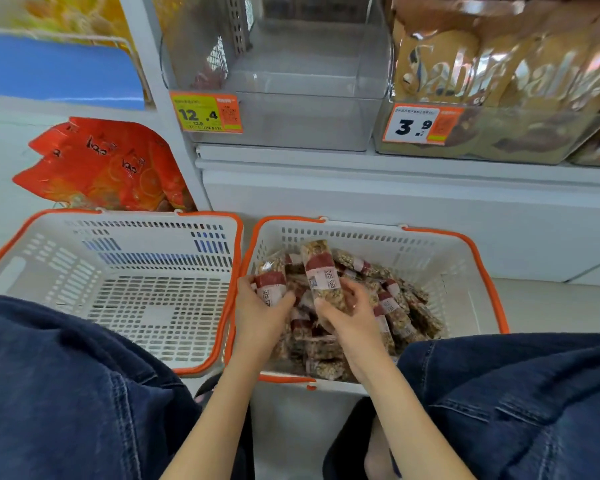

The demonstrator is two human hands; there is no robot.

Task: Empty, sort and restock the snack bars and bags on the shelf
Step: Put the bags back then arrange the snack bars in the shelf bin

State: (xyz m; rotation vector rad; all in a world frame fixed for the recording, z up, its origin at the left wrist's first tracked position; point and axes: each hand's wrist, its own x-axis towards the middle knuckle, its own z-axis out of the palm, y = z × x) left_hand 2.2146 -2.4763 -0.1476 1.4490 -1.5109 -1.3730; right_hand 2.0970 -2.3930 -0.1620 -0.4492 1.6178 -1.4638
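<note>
we hold two snack bars over the right basket [440,251], one in each hand. our left hand [260,315] curls round a bar [272,280] with a red band and a white label, thumb on one side and fingers wrapped behind it. our right hand [347,317] clamps on a second bar [321,271], which stands nearly upright with its top end above the pile. the two hands sit close together, almost touching, just above the heap of bars [388,306] that fills the bottom of this white basket with its orange rim.

just beside it on the left stands a second white basket [125,258] of the same kind, its slotted floor bare. both baskets rest on the floor in front of the shelf [361,161], between our knees in dark blue jeans [66,375].

above the baskets, on the shelf, a clear plastic bin [309,112] stands with nothing visible inside it, and a yellow and orange price tag [205,112] reading 12.4 sticks to its front left. to the right another clear bin [482,140] holds brown and gold bags [482,60], with a white and orange tag [421,124] reading 3.9 on its front. to the left of the shelf post, red bags [101,164] with orange-slice pictures lean behind the left basket, and a blue panel [56,71] sits above them.
</note>
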